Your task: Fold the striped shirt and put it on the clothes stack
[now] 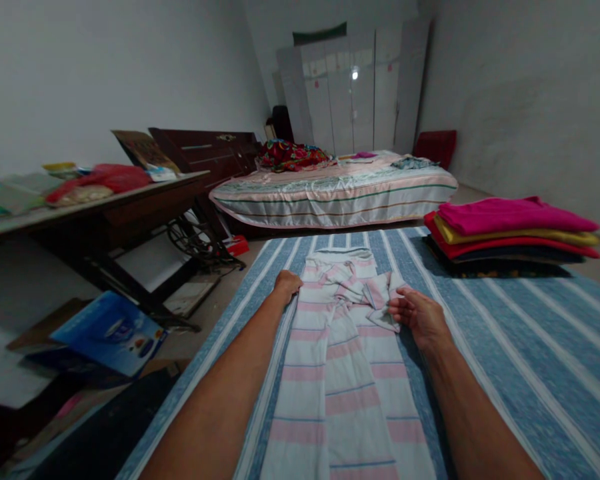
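Cluttering the table (155,189): red bag (123,177) is lying on top, far left by the wall.
Blue box (113,333): is sitting tilted low down, beside the table legs.
Wheel (193,235): is showing under the table.
Left hand (287,283): is curling narrow at the garment's left edge, touching it; fingertips are hiding, cannot tell if it is gripping cloth.
Striped garment (353,380): is lying lengthwise on the blue sheet (505,380), between both forearms; pink and white bands, upper part is bunching up.
Bed (330,210): is standing beyond the sheet, flowered blanket (295,155) is heaping on its left side.
Wardrobe (337,87): is standing behind the bed.
Right hand (423,317): is bending its fingers halfway, touching the garment's loose right flap; cannot tell if it is pinching.
Clothes stack (515,230): is resting on the sheet, far right, pink piece on top.
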`<state>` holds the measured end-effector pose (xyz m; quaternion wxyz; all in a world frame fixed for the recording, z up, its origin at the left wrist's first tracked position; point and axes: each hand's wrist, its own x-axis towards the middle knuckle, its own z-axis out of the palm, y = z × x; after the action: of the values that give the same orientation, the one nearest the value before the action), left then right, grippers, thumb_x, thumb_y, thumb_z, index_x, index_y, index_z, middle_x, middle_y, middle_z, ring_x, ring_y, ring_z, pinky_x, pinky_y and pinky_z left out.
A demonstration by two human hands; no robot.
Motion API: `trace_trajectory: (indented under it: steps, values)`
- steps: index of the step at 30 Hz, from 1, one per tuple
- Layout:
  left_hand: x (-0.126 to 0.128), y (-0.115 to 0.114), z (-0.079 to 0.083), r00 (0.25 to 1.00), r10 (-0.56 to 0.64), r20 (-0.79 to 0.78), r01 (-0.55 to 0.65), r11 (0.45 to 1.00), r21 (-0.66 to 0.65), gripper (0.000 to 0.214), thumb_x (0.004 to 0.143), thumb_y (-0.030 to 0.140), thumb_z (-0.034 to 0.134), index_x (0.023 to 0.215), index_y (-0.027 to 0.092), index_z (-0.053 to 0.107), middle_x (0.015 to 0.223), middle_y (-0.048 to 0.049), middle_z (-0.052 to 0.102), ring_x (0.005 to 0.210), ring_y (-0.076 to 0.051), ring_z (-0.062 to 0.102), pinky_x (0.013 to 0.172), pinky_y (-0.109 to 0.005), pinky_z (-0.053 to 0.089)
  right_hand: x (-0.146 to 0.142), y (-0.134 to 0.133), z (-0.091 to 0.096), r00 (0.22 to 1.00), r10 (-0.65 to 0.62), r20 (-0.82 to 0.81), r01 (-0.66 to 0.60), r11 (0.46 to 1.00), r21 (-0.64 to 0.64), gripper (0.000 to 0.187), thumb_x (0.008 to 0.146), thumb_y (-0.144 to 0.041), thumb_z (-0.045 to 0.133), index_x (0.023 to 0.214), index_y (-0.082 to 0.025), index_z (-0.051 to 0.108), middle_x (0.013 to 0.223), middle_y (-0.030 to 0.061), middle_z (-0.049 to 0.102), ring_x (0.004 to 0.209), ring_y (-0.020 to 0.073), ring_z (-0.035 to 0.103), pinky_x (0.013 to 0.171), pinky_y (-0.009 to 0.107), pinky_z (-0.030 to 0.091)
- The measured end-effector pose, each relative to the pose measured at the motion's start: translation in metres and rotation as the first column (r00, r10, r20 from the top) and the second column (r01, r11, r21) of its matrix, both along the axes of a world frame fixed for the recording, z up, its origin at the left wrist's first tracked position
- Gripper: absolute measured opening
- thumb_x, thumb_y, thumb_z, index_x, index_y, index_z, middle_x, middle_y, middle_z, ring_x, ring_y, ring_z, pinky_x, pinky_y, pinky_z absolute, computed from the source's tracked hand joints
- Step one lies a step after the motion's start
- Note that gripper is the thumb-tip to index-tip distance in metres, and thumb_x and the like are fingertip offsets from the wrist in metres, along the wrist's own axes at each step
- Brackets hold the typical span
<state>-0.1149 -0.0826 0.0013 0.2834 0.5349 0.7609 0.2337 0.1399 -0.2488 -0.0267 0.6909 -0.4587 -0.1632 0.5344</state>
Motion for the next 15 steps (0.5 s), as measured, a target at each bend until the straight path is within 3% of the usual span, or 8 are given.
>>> trace_trajectory:
  steps: [10, 15]
  values:
    - [-0.001, -0.011, 0.011, 0.993, -0.036, 0.108, 0.046, 0.994, -0.096, 0.016, 0.061, 0.012, 0.071, 0.056, 0.011, 0.055, 0.037, 0.0023, 0.048, 0.034, -0.007, 0.043, 0.036, -0.017, 0.026, -0.001, 0.000, -0.001, 1.000, 0.009, 0.010, -0.009, 1.000, 0.000, 0.022, 0.065, -0.027, 0.068, 0.081, -0.013, 0.061, 0.062, 0.0081, 0.064, 0.051, 0.0174, 0.062, 0.041, 0.021, 0.047]
    - [0.000, -0.012, 0.012, 0.997, -0.023, 0.076, 0.031, 0.994, -0.105, 0.014, 0.059, 0.006, 0.066, 0.054, 0.010, 0.055, 0.034, 0.0027, 0.044, 0.032, -0.008, 0.042, 0.036, -0.018, 0.029, -0.001, 0.001, -0.004, 1.000, 0.010, 0.024, -0.010, 1.000, 0.011, 0.024, 0.064, -0.028, 0.068, 0.081, -0.013, 0.061, 0.062, 0.0079, 0.065, 0.052, 0.0170, 0.062, 0.041, 0.021, 0.047]
